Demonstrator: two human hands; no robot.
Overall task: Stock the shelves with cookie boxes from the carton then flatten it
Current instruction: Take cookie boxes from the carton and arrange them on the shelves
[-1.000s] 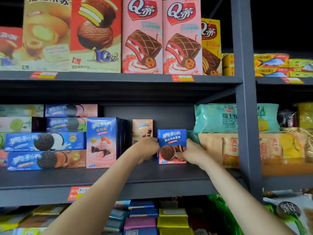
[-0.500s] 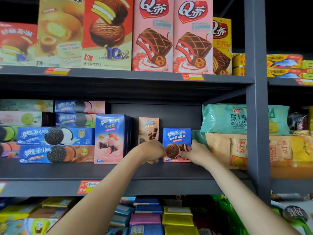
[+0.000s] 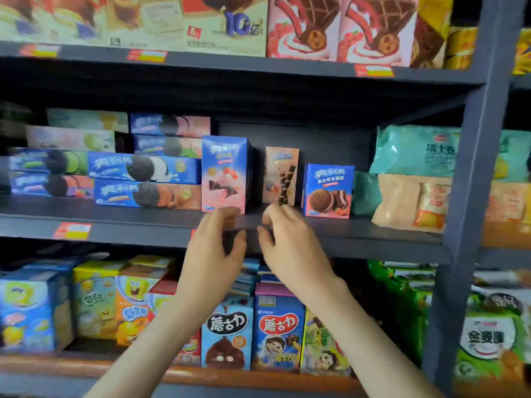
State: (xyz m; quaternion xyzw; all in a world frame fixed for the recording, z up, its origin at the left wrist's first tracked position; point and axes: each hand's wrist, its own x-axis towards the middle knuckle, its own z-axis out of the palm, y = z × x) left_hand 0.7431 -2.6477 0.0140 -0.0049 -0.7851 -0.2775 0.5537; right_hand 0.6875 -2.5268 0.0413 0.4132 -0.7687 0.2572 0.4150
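Hands raised before front edge of middle shelf [image 3: 115, 222], level with each other. Forearms bare, entering from bottom of frame. Left hand [image 3: 214, 248]: fingers loosely curved, thumb out, nothing held. Right hand [image 3: 290, 248]: fingers relaxed likewise, empty. Near each other, small gap between, not touching. Fingertips [image 3: 230, 211] of both at shelf lip; contact with lip not readable through blur.

Small blue cookie box [image 3: 327, 191] upright on middle shelf, above and right of right hand, clear of both hands; printed face toward camera, chocolate sandwich biscuit pictured. Just left of it, tan wafer-stick box [image 3: 280, 175], upright, set further back. Left again, tall blue-and-pink box [image 3: 224, 173], upright, near shelf front. Beyond that, flat blue boxes [image 3: 143, 169] lying stacked. Right of cookie box, green bag [image 3: 413, 152] above tan bag [image 3: 408, 201], both beside dark upright post [image 3: 471, 168].

Upper shelf: pink cake boxes [image 3: 301, 27] in a row, red-and-yellow price tag [image 3: 373, 70] below them. Lower shelf, behind forearms: blue cartoon-print box [image 3: 227, 331], upright, among other bright snack boxes
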